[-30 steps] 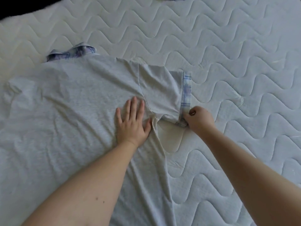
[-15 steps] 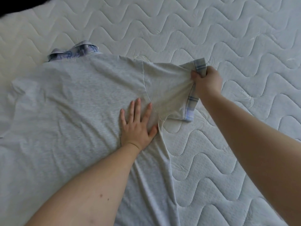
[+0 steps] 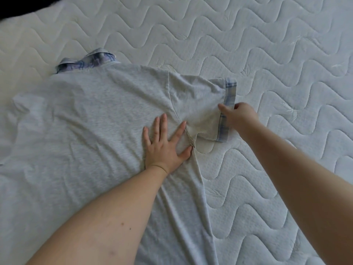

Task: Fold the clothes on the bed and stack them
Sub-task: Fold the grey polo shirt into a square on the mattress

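Head view. A grey shirt (image 3: 91, 119) lies spread back-up on the quilted bed (image 3: 267, 44), its checked collar (image 3: 86, 61) at the far edge and one short sleeve (image 3: 198, 104) extended to the right.

The left hand (image 3: 164, 144) rests flat on the cloth at the armpit seam, fingers (image 3: 162, 123) straight and spread, pressing down. The right hand (image 3: 240, 116) pinches the checked cuff (image 3: 228, 104) at mid-edge.

Risks, as judged:
- The shirt body is wrinkled to the left and near. Folding now would likely lock those creases in.
- The pinch takes one point of the cuff only, so the sleeve may twist or fold crooked when drawn over.
- If the flat hand lifts early, the seam may drag sideways.

No brand, label or legible writing is visible.
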Demonstrator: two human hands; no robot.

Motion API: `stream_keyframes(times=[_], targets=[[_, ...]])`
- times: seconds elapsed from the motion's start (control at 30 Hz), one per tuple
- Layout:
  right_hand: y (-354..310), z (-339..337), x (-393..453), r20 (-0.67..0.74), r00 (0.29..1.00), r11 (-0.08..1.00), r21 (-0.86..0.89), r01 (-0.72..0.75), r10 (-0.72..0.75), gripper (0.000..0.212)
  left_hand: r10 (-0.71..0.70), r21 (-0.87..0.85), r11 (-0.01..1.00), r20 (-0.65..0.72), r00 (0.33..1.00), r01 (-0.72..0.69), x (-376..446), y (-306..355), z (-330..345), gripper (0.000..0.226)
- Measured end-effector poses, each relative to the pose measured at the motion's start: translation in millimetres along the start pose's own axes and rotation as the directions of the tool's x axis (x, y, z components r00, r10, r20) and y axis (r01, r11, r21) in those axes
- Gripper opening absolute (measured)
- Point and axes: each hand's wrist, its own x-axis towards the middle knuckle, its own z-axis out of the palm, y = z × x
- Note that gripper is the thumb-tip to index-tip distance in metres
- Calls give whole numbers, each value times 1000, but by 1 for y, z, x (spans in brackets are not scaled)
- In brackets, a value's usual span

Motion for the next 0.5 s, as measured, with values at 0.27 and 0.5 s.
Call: stream_keyframes(times=[0.27, 0.5], targets=[[0, 24, -37, -65, 997, 992, 112, 51, -44, 23, 0, -10, 1000, 42, 999, 1, 0, 0, -2, 85], [16, 35, -98, -368, 902, 967, 25, 254, -227, 59, 225, -242, 951, 105, 969, -195, -20, -29, -27, 81]])
